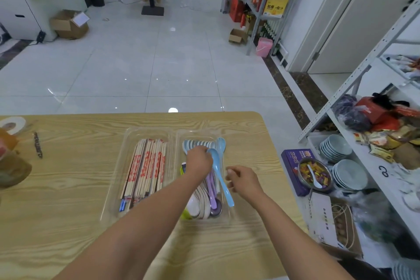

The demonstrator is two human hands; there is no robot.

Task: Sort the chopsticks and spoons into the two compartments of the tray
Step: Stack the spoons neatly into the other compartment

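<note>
A clear two-compartment tray point(111, 191) lies on the wooden table point(68, 223). Its left compartment holds a bundle of paper-wrapped chopsticks point(145, 166). The right compartment holds spoons: a row of pale blue-and-white ones point(195, 143) at the far end, and white ones point(200, 202), a purple one point(212, 191) and a metal one nearer me. My left hand point(198, 160) reaches over the right compartment, its fingertips curled on the bowl of a light blue spoon point(221, 179). That spoon lies slanted, its handle over the tray's right rim. My right hand point(242, 179) hovers just right of that handle, loosely curled and holding nothing.
A second light blue spoon point(221, 144) lies at the tray's far right corner. A dark stick-like item point(37, 144) and jars sit at the table's left. Right of the table stand a purple box point(293, 166), a metal bowl of sweets point(314, 174), stacked plates point(348, 174) and shelving.
</note>
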